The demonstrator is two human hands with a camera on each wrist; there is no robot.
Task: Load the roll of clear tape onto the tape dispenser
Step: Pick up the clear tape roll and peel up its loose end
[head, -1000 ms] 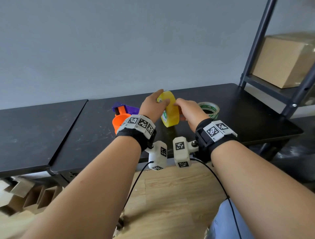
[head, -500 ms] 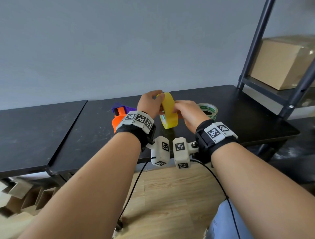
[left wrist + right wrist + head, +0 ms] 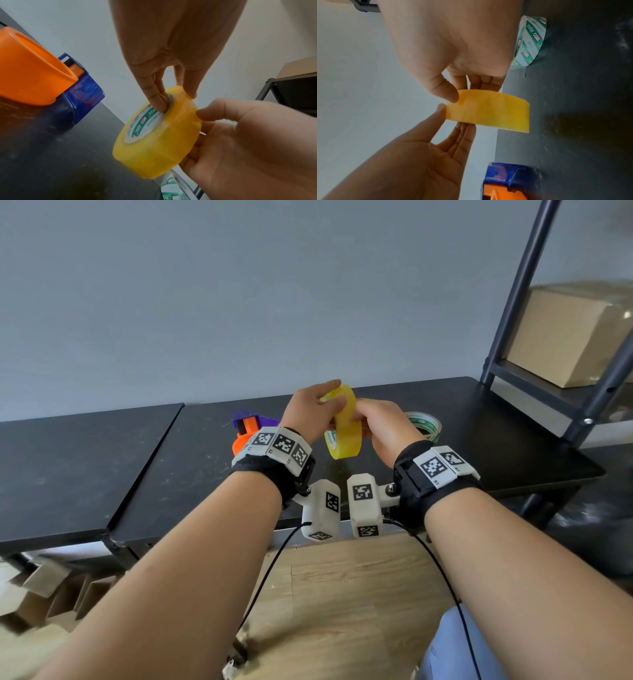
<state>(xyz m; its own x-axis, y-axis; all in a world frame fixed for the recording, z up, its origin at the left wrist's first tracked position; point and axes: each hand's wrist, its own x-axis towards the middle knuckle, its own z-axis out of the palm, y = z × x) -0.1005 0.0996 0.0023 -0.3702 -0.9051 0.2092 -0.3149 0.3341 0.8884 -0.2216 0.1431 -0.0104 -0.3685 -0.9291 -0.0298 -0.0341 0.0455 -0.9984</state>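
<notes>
The roll of clear tape (image 3: 344, 436), yellowish with a green-printed core, is held upright and edge-on above the black table (image 3: 479, 433). My left hand (image 3: 313, 410) pinches its upper rim, fingers inside the core (image 3: 158, 104) and thumb on the outer face. From the other side my right hand (image 3: 375, 422) grips the roll (image 3: 488, 112), thumb on the outer face and fingers behind it. The tape dispenser (image 3: 248, 428), purple-blue with an orange part (image 3: 32, 75), lies on the table left of my left wrist, partly hidden by it.
A second roll (image 3: 424, 424) with a green-and-white core lies flat on the table right of my right hand. A dark metal shelf post (image 3: 513, 292) and a cardboard box (image 3: 575, 337) stand at the right. Another black table (image 3: 68, 474) adjoins on the left.
The roll has turned from showing its face to standing edge-on. My left thumb has moved over its top rim. Both hands have stayed in nearly the same place.
</notes>
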